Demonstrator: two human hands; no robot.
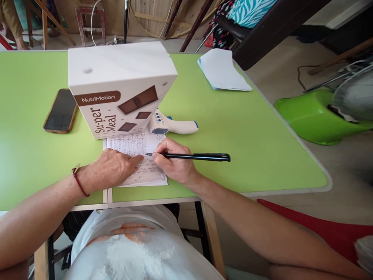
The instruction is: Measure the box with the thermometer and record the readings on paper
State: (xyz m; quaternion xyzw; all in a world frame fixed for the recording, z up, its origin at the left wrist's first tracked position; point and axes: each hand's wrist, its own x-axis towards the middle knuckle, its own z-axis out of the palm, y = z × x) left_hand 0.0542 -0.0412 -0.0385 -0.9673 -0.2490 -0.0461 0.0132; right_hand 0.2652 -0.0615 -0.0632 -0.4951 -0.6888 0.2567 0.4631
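My right hand (176, 160) grips a black pen (201, 156), its tip on or just above a sheet of paper (145, 177) covered in handwritten lines. On the left part of that sheet rests my left hand (115, 168), holding nothing. Its index finger points right toward the pen tip, while the other fingers are partly hidden beneath the hand. Just beyond the paper a white box (122, 64) marked "NutriMotion Super Meal" stands upright. Beside the box, a white and blue handheld thermometer (177, 126) lies above my right hand.
A phone (61, 111) lies left of the box on the green table (247, 155). Folded white paper (221, 70) is near the far right edge. Beyond that edge stand a green plastic stool or tub (309, 116) and something red (314, 229). Wooden stools are behind.
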